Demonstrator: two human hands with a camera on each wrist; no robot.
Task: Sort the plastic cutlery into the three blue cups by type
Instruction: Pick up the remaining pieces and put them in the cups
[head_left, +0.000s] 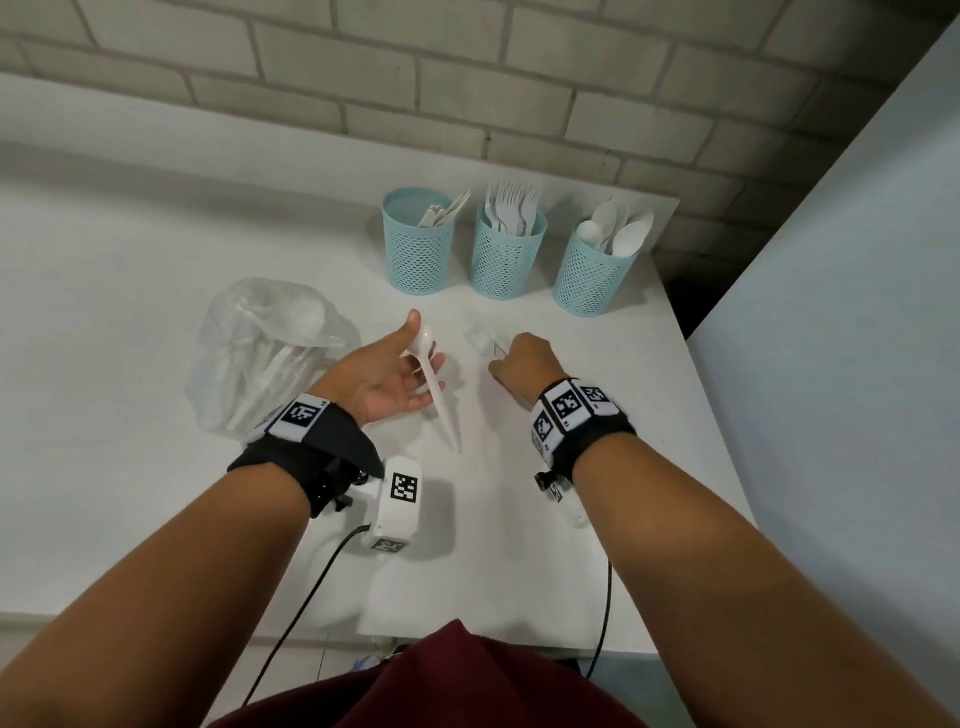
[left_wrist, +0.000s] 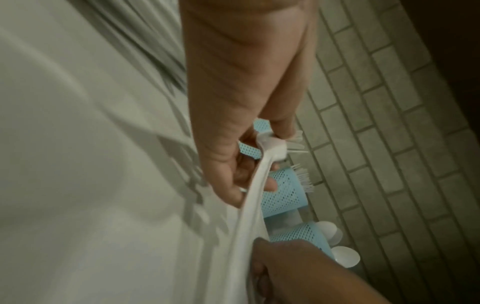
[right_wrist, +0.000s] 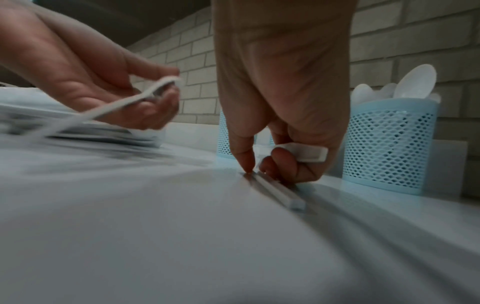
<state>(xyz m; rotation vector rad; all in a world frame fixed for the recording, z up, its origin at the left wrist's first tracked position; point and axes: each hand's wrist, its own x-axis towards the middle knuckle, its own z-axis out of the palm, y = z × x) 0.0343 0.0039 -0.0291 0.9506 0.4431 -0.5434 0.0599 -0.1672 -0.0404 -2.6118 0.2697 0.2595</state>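
the left hand (head_left: 387, 371) is palm up just above the white table (head_left: 130, 312), thumb and fingers curled round a white plastic spoon (head_left: 434, 382) whose handle slants down toward the person. the right hand (head_left: 524, 364) is knuckles up beside it, fingertips pressed down on the table and pinching a white piece of cutlery (right_wrist: 281, 192) that lies flat there; from the right wrist view its handle runs toward the camera, and what type it is i cannot tell. a second white piece (right_wrist: 302, 153) sits tucked in the curled fingers of that hand.

at the back of the table stand three blue mesh cups in a row: the left cup (head_left: 418, 244) holds knives, the middle cup (head_left: 508, 254) forks, the right cup (head_left: 595, 273) spoons. a clear plastic bag (head_left: 265, 353) with more white cutlery lies left of the left hand.

both wrists wear black bands (head_left: 582, 421) with black-and-white square code tags; no words can be read on them.
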